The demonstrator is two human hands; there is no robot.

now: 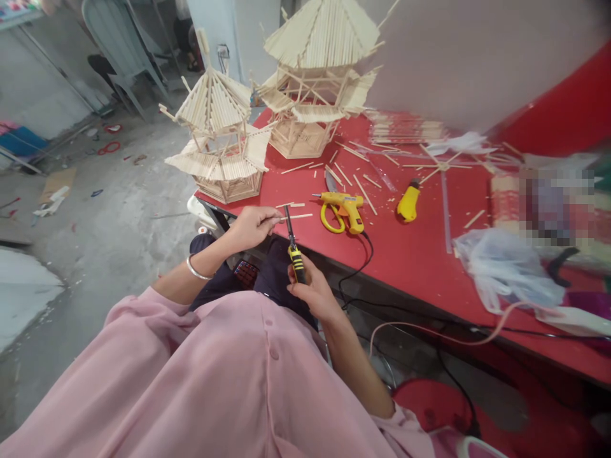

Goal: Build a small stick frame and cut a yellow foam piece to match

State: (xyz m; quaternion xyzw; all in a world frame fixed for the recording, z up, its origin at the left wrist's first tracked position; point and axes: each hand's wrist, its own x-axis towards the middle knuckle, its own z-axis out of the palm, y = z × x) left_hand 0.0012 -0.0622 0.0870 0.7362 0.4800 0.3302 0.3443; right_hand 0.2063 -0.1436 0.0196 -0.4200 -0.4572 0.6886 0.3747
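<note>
My left hand (pixel 256 227), a bangle on its wrist, pinches a thin wooden stick (pixel 300 216) at the table's front edge. In my right hand (pixel 315 286) is a knife (pixel 296 257) with a black-and-yellow handle, its long dark blade pointing away from me. That blade crosses the stick just beyond my left fingertips; whether it touches is unclear. Right of the hands, a yellow glue gun (pixel 351 207) lies over yellow-handled scissors (pixel 326 219). Two pagoda-like stick models, a smaller one (pixel 229 159) and a taller one (pixel 310 108), stand behind on the red table (pixel 396 254).
Loose sticks (pixel 365 194) are scattered mid-table near a yellow box-cutter-like tool (pixel 408 202). A crumpled plastic bag (pixel 506 267) lies at the right. Black cable (pixel 370 251) hangs over the front edge. Bundled sticks (pixel 405 129) lie by the wall; a chair (pixel 114 38) stands far left.
</note>
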